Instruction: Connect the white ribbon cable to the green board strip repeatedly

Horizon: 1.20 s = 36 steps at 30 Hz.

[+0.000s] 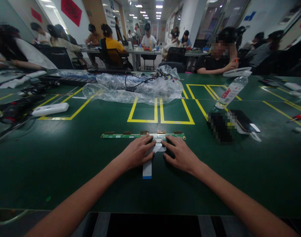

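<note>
A long, narrow green circuit board [120, 135] lies crosswise on the table, with several brownish tabs along its far edge. From its middle a white flat ribbon cable [147, 169] runs toward me, folded to the left and ending in a blue tip. My left hand [136, 151] rests palm down, fingers spread, partly over the board and the cable. Opposite it, my right hand [181, 153] is open too, its forefinger at the cable's connector and its thumb apart on the table side. The fingertips hide part of the connector.
Clear plastic wrap [140, 89] with black cables lies beyond the yellow tape outlines. A bottle [231, 90] and a phone [244, 121] stand and lie at right. On the left are a white device [50, 109] and black gear [19, 108]. Several people sit farther back.
</note>
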Available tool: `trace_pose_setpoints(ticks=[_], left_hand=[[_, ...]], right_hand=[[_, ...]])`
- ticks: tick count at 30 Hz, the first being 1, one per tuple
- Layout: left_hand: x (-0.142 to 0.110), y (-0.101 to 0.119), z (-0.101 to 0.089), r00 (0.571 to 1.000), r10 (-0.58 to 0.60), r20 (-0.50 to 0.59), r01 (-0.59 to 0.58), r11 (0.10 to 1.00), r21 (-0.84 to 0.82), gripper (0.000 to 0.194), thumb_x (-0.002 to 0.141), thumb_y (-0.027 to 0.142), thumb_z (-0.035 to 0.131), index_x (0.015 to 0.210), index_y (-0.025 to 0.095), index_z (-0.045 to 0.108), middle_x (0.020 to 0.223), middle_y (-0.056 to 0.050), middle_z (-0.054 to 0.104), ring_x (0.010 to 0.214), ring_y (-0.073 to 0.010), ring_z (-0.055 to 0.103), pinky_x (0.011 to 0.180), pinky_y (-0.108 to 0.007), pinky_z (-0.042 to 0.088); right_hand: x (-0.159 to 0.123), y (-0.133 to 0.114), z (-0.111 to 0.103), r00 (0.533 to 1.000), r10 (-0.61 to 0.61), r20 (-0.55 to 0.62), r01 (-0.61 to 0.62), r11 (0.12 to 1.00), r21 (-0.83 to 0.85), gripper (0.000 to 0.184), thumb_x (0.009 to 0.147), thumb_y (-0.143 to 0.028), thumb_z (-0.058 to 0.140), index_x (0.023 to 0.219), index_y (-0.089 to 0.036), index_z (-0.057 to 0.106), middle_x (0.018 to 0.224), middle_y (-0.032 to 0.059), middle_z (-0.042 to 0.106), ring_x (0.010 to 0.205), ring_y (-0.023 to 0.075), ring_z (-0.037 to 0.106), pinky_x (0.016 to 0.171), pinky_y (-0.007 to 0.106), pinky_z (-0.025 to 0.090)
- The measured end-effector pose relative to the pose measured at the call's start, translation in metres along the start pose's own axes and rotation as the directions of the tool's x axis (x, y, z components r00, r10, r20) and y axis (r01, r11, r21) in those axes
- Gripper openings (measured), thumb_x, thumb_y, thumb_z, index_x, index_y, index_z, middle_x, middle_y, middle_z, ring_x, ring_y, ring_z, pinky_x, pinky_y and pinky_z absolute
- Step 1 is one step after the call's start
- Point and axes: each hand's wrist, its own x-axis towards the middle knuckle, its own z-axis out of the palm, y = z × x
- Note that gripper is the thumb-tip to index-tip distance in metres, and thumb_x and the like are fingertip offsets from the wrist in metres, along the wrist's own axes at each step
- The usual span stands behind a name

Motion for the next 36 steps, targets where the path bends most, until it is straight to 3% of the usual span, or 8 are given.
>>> trace_pose_setpoints(ticks=[15, 23, 36], left_hand=[[0.0029, -0.0036, -0.0028, 0.998, 0.021, -0.057, -0.024, 0.999, -0.045, 0.043, 0.1, 0.036, 0.049, 0.139, 0.02, 0.057, 0.145, -0.015, 0.054, 0.136, -0.0332, 0.049, 0.109, -0.053, 0.045], [0.0015, -0.0053, -0.0004, 0.997, 0.033, -0.072, -0.036, 0.998, -0.047, 0.042, 0.101, 0.034, 0.048, 0.139, 0.02, 0.055, 0.146, -0.014, 0.054, 0.137, -0.0315, 0.048, 0.109, -0.053, 0.045], [-0.0014, -0.0061, 0.0006, 0.998, 0.037, -0.058, -0.039, 0.998, -0.048, 0.044, 0.1, 0.031, 0.05, 0.142, 0.02, 0.051, 0.149, -0.015, 0.05, 0.141, -0.0317, 0.044, 0.112, -0.052, 0.043]], right_hand=[[0.0037, 0.0009, -0.0024, 0.999, -0.012, -0.031, 0.011, 0.999, -0.035, 0.049, 0.096, -0.041, 0.054, 0.141, -0.023, 0.055, 0.146, 0.0166, 0.052, 0.133, 0.0346, 0.047, 0.108, 0.059, 0.038], [0.0014, 0.0029, -0.0003, 0.999, -0.042, -0.015, 0.042, 0.999, -0.014, 0.051, 0.097, -0.039, 0.054, 0.145, -0.021, 0.052, 0.15, 0.0167, 0.048, 0.14, 0.0339, 0.042, 0.115, 0.058, 0.032], [0.0022, 0.0026, -0.001, 0.999, -0.04, -0.012, 0.04, 0.999, -0.019, 0.05, 0.096, -0.037, 0.054, 0.143, -0.019, 0.054, 0.151, 0.017, 0.049, 0.139, 0.0344, 0.044, 0.115, 0.059, 0.034]])
